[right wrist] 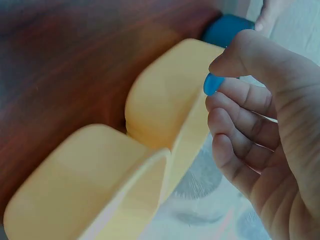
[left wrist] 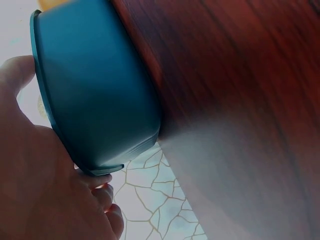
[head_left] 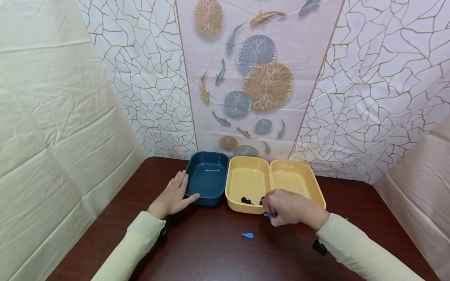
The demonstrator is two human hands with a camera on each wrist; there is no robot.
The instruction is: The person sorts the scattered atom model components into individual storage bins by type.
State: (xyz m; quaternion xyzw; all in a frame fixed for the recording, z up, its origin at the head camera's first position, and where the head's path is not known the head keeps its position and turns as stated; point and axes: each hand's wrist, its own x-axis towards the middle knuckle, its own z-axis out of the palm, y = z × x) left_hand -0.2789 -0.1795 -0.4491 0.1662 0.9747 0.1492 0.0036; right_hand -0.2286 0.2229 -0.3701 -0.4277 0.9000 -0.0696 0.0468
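Note:
My right hand (head_left: 286,207) pinches a small blue piece (head_left: 270,214) between thumb and index finger, above the front edge of the yellow bins. In the right wrist view the blue piece (right wrist: 213,84) shows its rounded end, while the other fingers curl loosely. A second blue piece, teardrop-shaped with a narrow tip (head_left: 247,235), lies on the table in front of the bins. With fingers spread, my left hand (head_left: 172,197) rests on the left rim of the dark blue bin (head_left: 207,201); its thumb lies at the front corner.
Two yellow bins stand side by side right of the blue bin: the middle one (head_left: 246,208) holds several black balls (head_left: 246,200) near its front wall, and the right one (head_left: 299,166) is partly behind my hand. A patterned cloth (head_left: 158,97) hangs behind the dark wooden table (head_left: 204,249).

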